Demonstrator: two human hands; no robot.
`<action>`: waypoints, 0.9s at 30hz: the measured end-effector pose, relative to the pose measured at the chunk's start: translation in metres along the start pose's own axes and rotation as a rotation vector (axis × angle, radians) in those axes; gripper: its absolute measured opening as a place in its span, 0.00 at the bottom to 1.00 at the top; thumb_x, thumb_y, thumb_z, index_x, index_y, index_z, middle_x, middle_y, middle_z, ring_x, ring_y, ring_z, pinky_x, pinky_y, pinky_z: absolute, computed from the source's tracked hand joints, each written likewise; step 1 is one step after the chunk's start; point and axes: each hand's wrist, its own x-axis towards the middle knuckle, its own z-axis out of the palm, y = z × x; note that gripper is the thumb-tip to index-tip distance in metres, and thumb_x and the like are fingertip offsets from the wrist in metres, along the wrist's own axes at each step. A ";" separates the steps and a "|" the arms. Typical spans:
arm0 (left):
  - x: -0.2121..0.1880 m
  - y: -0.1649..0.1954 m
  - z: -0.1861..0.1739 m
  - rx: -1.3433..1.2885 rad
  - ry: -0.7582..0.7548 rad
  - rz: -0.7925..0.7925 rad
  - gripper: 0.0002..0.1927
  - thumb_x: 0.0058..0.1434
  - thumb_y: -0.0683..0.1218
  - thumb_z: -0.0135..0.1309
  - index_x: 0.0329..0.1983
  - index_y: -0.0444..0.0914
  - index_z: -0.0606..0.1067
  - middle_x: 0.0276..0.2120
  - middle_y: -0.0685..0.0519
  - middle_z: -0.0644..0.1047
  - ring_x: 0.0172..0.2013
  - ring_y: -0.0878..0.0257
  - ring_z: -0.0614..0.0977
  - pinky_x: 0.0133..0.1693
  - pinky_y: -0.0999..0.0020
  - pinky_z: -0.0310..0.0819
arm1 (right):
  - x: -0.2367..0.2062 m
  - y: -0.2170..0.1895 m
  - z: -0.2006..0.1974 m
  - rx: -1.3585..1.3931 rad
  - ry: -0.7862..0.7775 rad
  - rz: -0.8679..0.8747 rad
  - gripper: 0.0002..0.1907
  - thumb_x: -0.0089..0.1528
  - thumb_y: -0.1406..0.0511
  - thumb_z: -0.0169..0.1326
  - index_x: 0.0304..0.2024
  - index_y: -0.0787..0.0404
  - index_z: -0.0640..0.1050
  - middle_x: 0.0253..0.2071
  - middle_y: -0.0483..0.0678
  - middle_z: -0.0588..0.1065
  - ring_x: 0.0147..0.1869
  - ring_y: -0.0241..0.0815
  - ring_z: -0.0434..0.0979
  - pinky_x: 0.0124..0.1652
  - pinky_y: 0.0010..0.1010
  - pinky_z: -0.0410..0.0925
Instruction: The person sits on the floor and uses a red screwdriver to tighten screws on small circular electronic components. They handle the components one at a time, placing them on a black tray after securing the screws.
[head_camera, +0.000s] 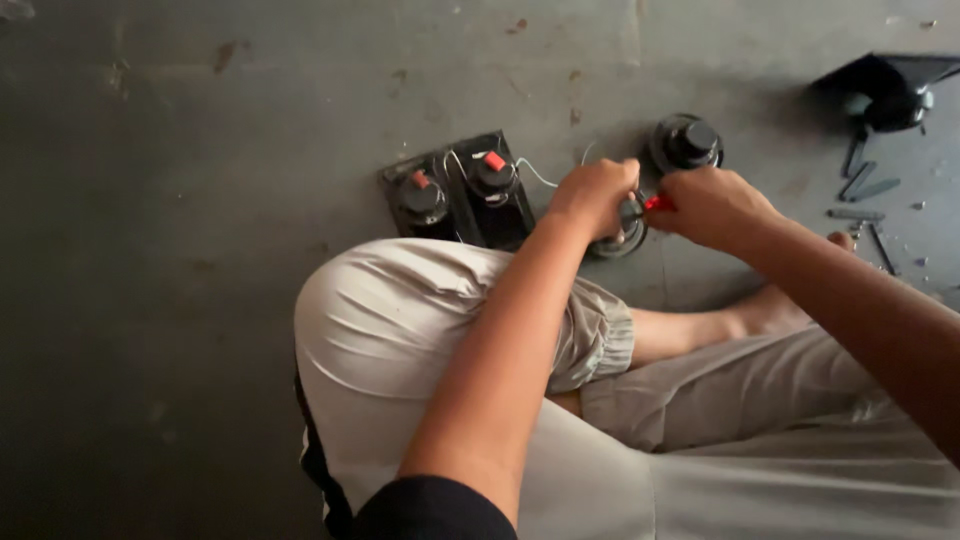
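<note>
A black sleeve and a raised knee in pale trousers fill the near edge as a person sits on the grey concrete floor, both arms stretched to a small round speaker driver lying just beyond the knee. The left hand is closed over the driver's top, steadying it; the right hand is clenched around a red-handled tool whose tip meets the driver between the two hands. A thin white wire trails left toward a black panel carrying two more drivers with red caps. A second loose driver sits just beyond the hands, and slim metal tools lie scattered far right, near a dark housing.

The driver looks compact and weighty at its magnet (the cone and fine lead wires appear delicate), so the rigid metal rim seems the safest hold.
</note>
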 end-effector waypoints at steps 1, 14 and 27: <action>-0.001 0.000 0.002 0.004 0.033 0.025 0.26 0.36 0.40 0.72 0.38 0.41 0.74 0.35 0.48 0.82 0.41 0.44 0.83 0.40 0.49 0.78 | -0.001 -0.001 0.000 0.052 0.046 0.041 0.21 0.57 0.50 0.61 0.36 0.62 0.82 0.32 0.58 0.81 0.39 0.60 0.82 0.40 0.51 0.74; -0.002 0.004 0.002 0.083 0.066 0.078 0.14 0.49 0.37 0.62 0.38 0.41 0.75 0.35 0.42 0.81 0.41 0.40 0.83 0.41 0.45 0.77 | -0.002 0.000 0.027 0.699 0.035 0.506 0.21 0.56 0.53 0.63 0.27 0.67 0.82 0.21 0.51 0.76 0.19 0.42 0.72 0.21 0.35 0.64; -0.009 -0.007 -0.004 0.158 0.016 0.051 0.29 0.40 0.47 0.71 0.42 0.35 0.69 0.33 0.37 0.80 0.41 0.37 0.81 0.43 0.45 0.78 | -0.048 0.014 0.001 1.476 0.368 0.488 0.17 0.61 0.55 0.61 0.38 0.62 0.81 0.26 0.45 0.71 0.20 0.32 0.60 0.20 0.26 0.54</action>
